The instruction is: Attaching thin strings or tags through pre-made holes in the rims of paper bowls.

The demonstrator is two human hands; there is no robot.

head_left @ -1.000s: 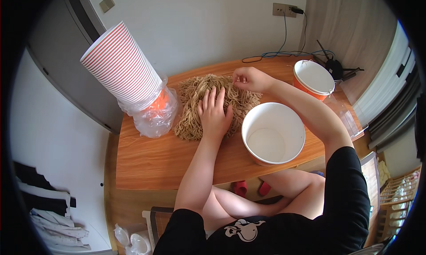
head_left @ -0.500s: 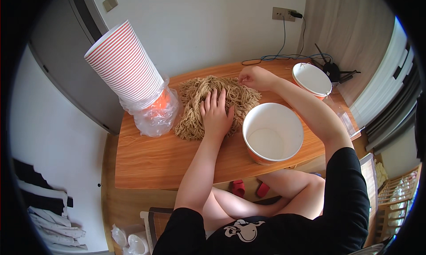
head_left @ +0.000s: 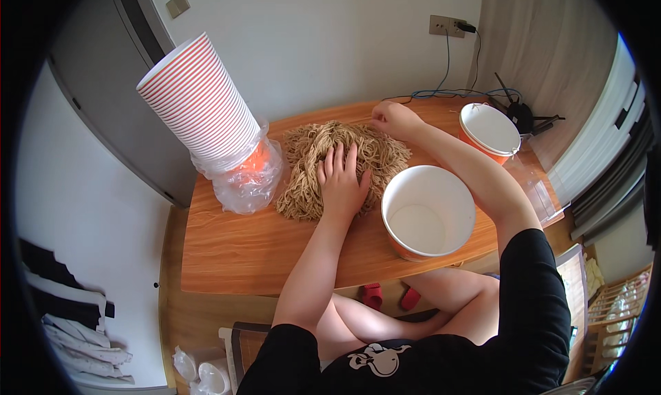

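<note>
A heap of tan cords [head_left: 301, 183] lies tangled on the wooden table, toward its far side. My left hand [head_left: 342, 185] rests flat on top of it, fingers spread. At the heap's far right edge, my right hand [head_left: 395, 120] is closed, its fingertips pinched against the cords; whatever is between them is too small to make out. Just right of the heap, near the front edge, stands a large white-lined paper bucket [head_left: 428, 212] with nothing visible inside. My right forearm reaches across behind this bucket.
A tall leaning stack of striped paper buckets [head_left: 200, 102], partly in clear plastic wrap [head_left: 237, 188], stands at the left. Another bucket [head_left: 490, 130], with cord at its rim, sits at the back right, near a black router [head_left: 520, 116] and cables. Red slippers [head_left: 372, 295] lie below the table.
The whole view has shifted slightly, so everything sits a little lower and to the right. My left hand still lies on the cords; my right hand has barely moved at the heap's far edge.
</note>
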